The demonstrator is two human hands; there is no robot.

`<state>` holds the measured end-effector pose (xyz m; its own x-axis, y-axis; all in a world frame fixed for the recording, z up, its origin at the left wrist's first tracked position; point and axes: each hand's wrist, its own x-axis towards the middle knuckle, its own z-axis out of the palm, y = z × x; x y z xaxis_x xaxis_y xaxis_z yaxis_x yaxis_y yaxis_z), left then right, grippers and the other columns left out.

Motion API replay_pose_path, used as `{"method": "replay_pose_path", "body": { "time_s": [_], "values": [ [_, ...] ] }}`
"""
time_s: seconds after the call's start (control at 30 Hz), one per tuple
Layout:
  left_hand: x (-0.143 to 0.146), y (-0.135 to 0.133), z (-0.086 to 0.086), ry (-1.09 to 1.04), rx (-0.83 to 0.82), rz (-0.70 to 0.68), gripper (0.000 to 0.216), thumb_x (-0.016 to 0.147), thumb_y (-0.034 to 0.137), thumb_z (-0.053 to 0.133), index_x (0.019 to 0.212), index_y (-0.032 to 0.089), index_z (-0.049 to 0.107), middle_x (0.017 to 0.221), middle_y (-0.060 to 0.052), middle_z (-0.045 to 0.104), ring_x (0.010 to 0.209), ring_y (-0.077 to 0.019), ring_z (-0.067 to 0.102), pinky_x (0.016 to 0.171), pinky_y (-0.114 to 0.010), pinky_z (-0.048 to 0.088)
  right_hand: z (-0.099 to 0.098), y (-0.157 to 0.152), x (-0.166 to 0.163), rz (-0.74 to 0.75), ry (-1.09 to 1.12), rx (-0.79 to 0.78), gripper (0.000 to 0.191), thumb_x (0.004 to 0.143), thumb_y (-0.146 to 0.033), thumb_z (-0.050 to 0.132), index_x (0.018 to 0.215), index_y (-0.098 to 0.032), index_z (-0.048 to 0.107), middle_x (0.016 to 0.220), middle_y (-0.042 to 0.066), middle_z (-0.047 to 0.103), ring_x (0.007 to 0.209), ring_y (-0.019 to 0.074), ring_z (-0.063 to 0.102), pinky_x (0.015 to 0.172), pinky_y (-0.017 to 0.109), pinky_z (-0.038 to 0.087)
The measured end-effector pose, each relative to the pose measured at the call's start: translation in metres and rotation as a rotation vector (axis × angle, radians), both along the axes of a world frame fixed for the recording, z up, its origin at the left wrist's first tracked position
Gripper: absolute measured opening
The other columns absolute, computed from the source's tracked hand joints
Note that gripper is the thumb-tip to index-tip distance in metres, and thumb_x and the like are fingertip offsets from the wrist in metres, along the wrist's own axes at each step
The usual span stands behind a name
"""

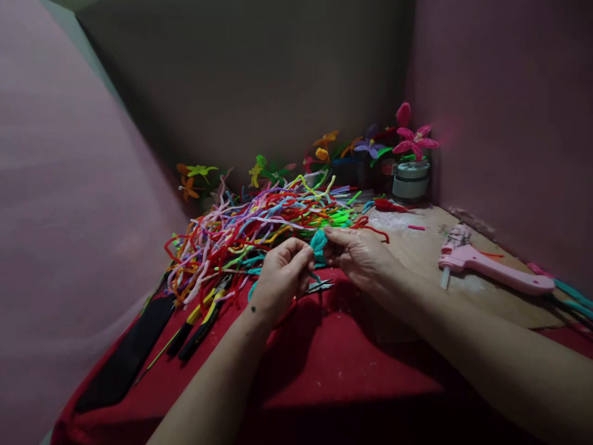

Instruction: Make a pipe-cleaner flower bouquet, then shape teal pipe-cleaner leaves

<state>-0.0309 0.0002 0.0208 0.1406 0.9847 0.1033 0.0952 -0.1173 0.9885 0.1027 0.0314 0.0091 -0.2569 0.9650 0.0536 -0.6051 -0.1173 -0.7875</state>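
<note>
My left hand (pixel 282 275) and my right hand (pixel 359 256) meet over a red cloth (pixel 324 364), both pinched on a teal pipe cleaner (pixel 319 242) bunched between the fingertips. Just beyond the hands lies a large heap of coloured pipe cleaners (pixel 259 225). Under the hands a pair of pliers with metal jaws (pixel 319 287) rests on the cloth.
Pipe-cleaner flowers (pixel 412 139) stand at the back by tape rolls (pixel 410 179). A pink glue gun (pixel 491 269) lies on a wooden board (pixel 463 296) at right. Yellow-black handled tools (pixel 199 324) and a black strip (pixel 125 358) lie at left. Walls close in all round.
</note>
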Motion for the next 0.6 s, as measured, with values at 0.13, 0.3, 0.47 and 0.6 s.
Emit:
{"method": "replay_pose_path", "body": {
  "time_s": [0.13,0.3,0.47,0.6],
  "values": [
    [0.000,0.000,0.001,0.008,0.025,0.040,0.023,0.076,0.038,0.055,0.070,0.017,0.047,0.057,0.006,0.051,0.032,-0.0018,0.036,0.032,-0.015,0.026,-0.001,-0.001,-0.003,0.001,-0.020,-0.008,0.019,0.054,-0.022,0.074,0.061,-0.013,0.059,0.057,-0.001,0.055,0.052,0.0085,0.047,0.053,0.025,0.038],
    [0.005,-0.002,0.001,0.043,0.007,0.061,0.018,0.078,0.034,0.052,0.071,0.018,0.047,0.048,0.007,0.047,0.032,-0.0045,0.037,0.033,-0.016,0.028,-0.006,-0.002,-0.005,-0.072,-0.052,0.059,0.016,0.054,-0.014,0.067,0.068,-0.014,0.059,0.060,-0.001,0.056,0.050,0.0083,0.048,0.051,0.025,0.036],
    [0.007,-0.001,-0.009,0.258,0.204,0.168,0.012,0.080,0.030,0.050,0.076,0.019,0.050,0.051,0.005,0.049,0.038,-0.0068,0.041,0.039,-0.018,0.033,-0.008,-0.004,-0.007,-0.103,-0.063,0.037,0.012,0.052,-0.008,0.055,0.062,-0.015,0.054,0.058,-0.003,0.052,0.049,0.0070,0.042,0.048,0.024,0.030],
    [0.006,0.000,-0.018,0.489,0.485,0.273,0.011,0.079,0.026,0.051,0.080,0.020,0.059,0.057,0.002,0.055,0.049,-0.0099,0.050,0.053,-0.020,0.039,-0.006,-0.007,-0.010,-0.065,-0.006,-0.095,0.012,0.050,-0.005,0.052,0.054,-0.015,0.047,0.054,-0.003,0.046,0.048,0.0065,0.038,0.047,0.023,0.026]
  ]
}}
